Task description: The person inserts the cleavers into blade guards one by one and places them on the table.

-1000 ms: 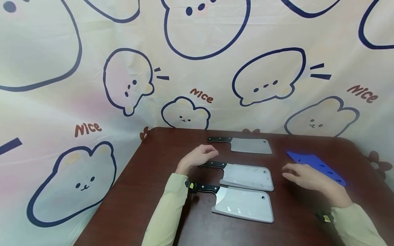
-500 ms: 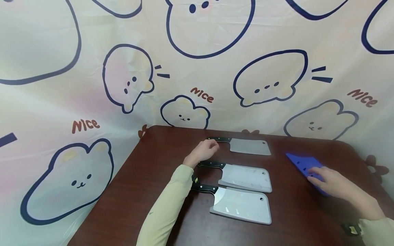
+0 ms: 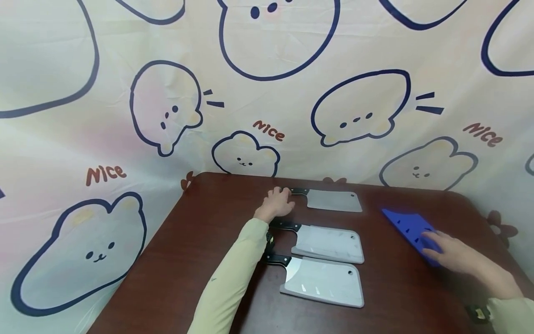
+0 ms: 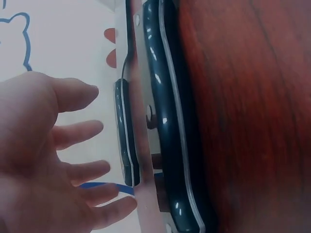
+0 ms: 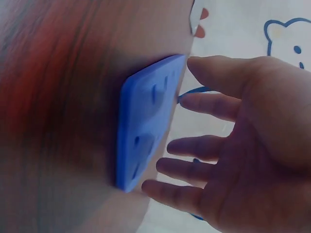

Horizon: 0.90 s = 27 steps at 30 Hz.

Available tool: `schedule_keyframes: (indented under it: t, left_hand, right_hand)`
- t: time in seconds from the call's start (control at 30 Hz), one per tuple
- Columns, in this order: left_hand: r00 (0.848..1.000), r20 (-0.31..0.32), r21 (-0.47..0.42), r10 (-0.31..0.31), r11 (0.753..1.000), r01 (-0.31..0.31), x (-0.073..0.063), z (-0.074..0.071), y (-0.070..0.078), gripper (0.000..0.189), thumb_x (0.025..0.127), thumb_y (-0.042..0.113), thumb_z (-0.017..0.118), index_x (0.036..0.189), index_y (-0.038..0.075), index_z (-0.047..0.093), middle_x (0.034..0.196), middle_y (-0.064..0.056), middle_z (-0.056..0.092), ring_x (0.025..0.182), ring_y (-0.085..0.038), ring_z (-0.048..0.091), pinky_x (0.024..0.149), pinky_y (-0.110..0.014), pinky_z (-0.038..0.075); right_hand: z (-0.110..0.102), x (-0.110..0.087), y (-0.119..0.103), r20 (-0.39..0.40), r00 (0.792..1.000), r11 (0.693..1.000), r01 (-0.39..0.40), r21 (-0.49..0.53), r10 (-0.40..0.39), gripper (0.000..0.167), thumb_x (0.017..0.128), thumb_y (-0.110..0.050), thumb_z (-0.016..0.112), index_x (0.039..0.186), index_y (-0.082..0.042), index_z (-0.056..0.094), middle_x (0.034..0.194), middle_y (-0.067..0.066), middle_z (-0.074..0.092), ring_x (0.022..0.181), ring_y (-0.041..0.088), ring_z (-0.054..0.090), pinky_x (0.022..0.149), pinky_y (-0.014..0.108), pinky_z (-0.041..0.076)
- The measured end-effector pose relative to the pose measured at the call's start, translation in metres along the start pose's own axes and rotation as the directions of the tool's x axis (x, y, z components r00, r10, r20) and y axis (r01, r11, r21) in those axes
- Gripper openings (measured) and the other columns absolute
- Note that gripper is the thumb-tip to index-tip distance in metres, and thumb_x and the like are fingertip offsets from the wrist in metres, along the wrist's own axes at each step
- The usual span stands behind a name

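Right hand [image 3: 454, 254] over blue slotted piece [image 3: 408, 223], left hand [image 3: 276, 204] at far cleaver [image 3: 334, 200]; fingers wide on both, gripping nothing.
Near cleaver [image 3: 322, 282]: lower center of frame, flat on brown worktop [image 3: 187, 260], black handle left, pale blade right. Middle cleaver [image 3: 328, 244]: just above it in frame, same orientation, blades nearly edge to edge. Blue slotted piece: right of center, lying flat, slanting upper left to lower right; right hand overlaps its right edge in head view, contact can't be told. Far cleaver: right of center, near back edge, same orientation; left hand at its handle end, contact unclear. Printed cloth [image 3: 271, 55] fills upper frame behind, bear outlines plus "Nice".
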<state>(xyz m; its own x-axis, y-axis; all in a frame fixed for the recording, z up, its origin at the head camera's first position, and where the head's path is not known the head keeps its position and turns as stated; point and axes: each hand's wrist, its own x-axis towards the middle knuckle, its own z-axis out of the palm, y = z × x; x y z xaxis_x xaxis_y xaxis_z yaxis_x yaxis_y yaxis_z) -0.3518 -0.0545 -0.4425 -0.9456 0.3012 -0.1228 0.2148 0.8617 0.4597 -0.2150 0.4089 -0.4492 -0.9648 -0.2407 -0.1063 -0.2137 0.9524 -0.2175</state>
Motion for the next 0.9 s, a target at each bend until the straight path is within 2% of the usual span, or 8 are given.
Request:
schedule_keyframes:
  t: [0.13, 0.27, 0.43, 0.53, 0.63, 0.77, 0.9]
  left_hand:
    - [1.000, 0.030, 0.035, 0.005, 0.999, -0.006, 0.005, -0.001, -0.003, 0.061, 0.100, 0.036, 0.051, 0.152, 0.013, 0.030, 0.163, -0.015, 0.018, 0.150, -0.040, 0.014, 0.117, -0.061, 0.024]
    - [0.997, 0.082, 0.027, 0.005, 1.000, -0.007, 0.008, -0.003, -0.005, 0.072, 0.099, 0.036, 0.051, 0.158, 0.014, 0.014, 0.166, -0.014, 0.009, 0.153, -0.040, 0.004, 0.118, -0.063, 0.018]
    - [0.991, 0.131, 0.040, -0.031, 0.999, 0.026, 0.005, -0.003, -0.005, 0.075, 0.100, 0.038, 0.050, 0.159, 0.019, 0.007, 0.166, -0.013, 0.010, 0.152, -0.039, 0.010, 0.118, -0.060, 0.021]
    - [0.989, 0.137, 0.079, -0.061, 0.996, 0.050, 0.000, -0.001, -0.004, 0.074, 0.100, 0.039, 0.049, 0.159, 0.023, 0.007, 0.164, -0.013, 0.015, 0.148, -0.038, 0.019, 0.116, -0.057, 0.027]
    - [0.992, 0.111, 0.091, -0.066, 0.994, 0.056, -0.004, -0.002, -0.001, 0.069, 0.100, 0.038, 0.049, 0.158, 0.022, 0.015, 0.160, -0.017, 0.021, 0.140, -0.038, 0.025, 0.112, -0.057, 0.031]
    - [0.992, 0.073, 0.127, -0.100, 0.988, 0.090, -0.005, -0.003, 0.002, 0.060, 0.101, 0.037, 0.049, 0.153, 0.014, 0.030, 0.150, -0.021, 0.031, 0.131, -0.037, 0.030, 0.107, -0.054, 0.036]
    - [0.988, 0.030, 0.149, -0.152, 0.978, 0.146, -0.004, -0.002, 0.000, 0.062, 0.100, 0.037, 0.051, 0.152, 0.011, 0.032, 0.145, -0.022, 0.036, 0.124, -0.035, 0.034, 0.103, -0.049, 0.039]
  right_hand:
    - [0.005, 0.000, 0.003, 0.016, 1.000, 1.000, -0.005, 0.004, 0.005, 0.063, 0.091, -0.032, 0.066, 0.131, 0.014, 0.048, 0.133, 0.047, 0.041, 0.120, 0.064, 0.039, 0.092, 0.071, 0.038]
    - [0.007, -0.001, 0.003, 0.023, 1.000, 1.000, 0.001, -0.001, -0.001, 0.064, 0.089, -0.033, 0.069, 0.129, 0.013, 0.052, 0.131, 0.048, 0.042, 0.119, 0.064, 0.042, 0.091, 0.069, 0.040]
    - [0.005, -0.002, 0.005, -0.004, 1.000, 1.000, 0.026, -0.008, -0.026, 0.056, 0.087, -0.033, 0.071, 0.121, 0.010, 0.061, 0.123, 0.041, 0.054, 0.116, 0.060, 0.049, 0.090, 0.066, 0.043]
    - [0.004, -0.003, 0.007, -0.023, 0.999, 0.999, 0.034, -0.004, -0.034, 0.048, 0.084, -0.033, 0.074, 0.113, 0.005, 0.066, 0.114, 0.033, 0.063, 0.110, 0.055, 0.055, 0.087, 0.064, 0.046]
    - [0.003, -0.004, 0.009, -0.055, 0.998, 1.000, 0.012, -0.011, -0.012, 0.050, 0.081, -0.034, 0.077, 0.113, 0.003, 0.065, 0.110, 0.032, 0.062, 0.104, 0.054, 0.057, 0.081, 0.063, 0.047]
    - [0.005, -0.005, 0.007, -0.053, 0.998, 0.999, -0.037, -0.011, 0.036, 0.074, 0.082, -0.045, 0.075, 0.126, 0.010, 0.052, 0.116, 0.046, 0.047, 0.104, 0.065, 0.048, 0.078, 0.068, 0.045]
    - [0.009, -0.005, 0.004, -0.004, 0.998, 0.998, -0.065, -0.008, 0.065, 0.091, 0.082, -0.054, 0.071, 0.132, 0.016, 0.043, 0.122, 0.049, 0.044, 0.109, 0.068, 0.044, 0.081, 0.069, 0.043]
